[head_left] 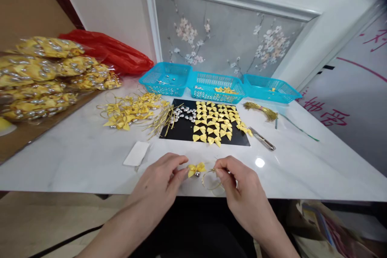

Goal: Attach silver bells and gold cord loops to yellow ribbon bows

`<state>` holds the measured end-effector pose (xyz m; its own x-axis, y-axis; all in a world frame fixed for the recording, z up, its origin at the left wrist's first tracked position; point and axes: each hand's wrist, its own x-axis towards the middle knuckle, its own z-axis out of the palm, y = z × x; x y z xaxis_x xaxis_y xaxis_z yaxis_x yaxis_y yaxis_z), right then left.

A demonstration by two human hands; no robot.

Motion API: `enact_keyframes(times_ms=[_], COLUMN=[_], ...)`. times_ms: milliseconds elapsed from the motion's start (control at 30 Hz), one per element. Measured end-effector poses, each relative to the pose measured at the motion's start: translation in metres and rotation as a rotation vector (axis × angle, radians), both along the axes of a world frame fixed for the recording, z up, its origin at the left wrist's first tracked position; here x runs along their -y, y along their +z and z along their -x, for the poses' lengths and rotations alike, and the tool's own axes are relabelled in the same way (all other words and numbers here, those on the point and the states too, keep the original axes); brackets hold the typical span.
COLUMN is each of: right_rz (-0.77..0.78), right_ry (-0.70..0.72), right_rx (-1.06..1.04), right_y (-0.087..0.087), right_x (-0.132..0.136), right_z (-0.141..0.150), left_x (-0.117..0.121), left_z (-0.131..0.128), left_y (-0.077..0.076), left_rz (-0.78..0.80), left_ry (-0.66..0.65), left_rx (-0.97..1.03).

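Note:
My right hand (pixel 242 179) pinches the end of a thin gold cord (pixel 208 185), which curves in a loop below the fingertips. To the left of that loop is a yellow ribbon bow (pixel 198 167) with a small silver bell (pixel 197 174) under it. My left hand (pixel 166 175) is beside the bow, thumb and index finger apart; the thumb tip is at the bow's left edge, and I cannot tell whether it touches. Beyond my hands, a black mat (pixel 181 133) carries rows of yellow bows (pixel 213 125) and a cluster of silver bells (pixel 184 113).
Gold cords (pixel 160 121) overlap the mat's left side, near a pile of bows with loops (pixel 130 113). Behind stand blue baskets (pixel 169 88). Thread snips (pixel 263 139), a cord bundle (pixel 261 109) and a white card (pixel 136 154) lie around. Filled bags (pixel 39 76) are stacked left.

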<state>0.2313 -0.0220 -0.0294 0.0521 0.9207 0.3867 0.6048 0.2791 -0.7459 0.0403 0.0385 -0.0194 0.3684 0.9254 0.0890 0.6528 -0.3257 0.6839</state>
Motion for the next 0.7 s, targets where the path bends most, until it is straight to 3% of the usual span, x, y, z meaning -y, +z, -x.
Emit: enact_keyframes(times_ms=[167, 400, 700], right_rz=[0.031, 0.058, 0.063], right_ry=[0.051, 0.069, 0.054], right_rx=[0.029, 0.096, 0.114], right_y=[-0.003, -0.017, -0.025], right_x=[-0.007, -0.018, -0.012], right_z=[0.008, 0.017, 0.013], left_x=[-0.002, -0.005, -0.003], left_z=[-0.015, -0.017, -0.018], left_y=[-0.01, -0.017, -0.012], left_rz=[-0.084, -0.12, -0.059], left_ry=[-0.044, -0.161, -0.208], left_rx=[-0.178, -0.149, -0.091])
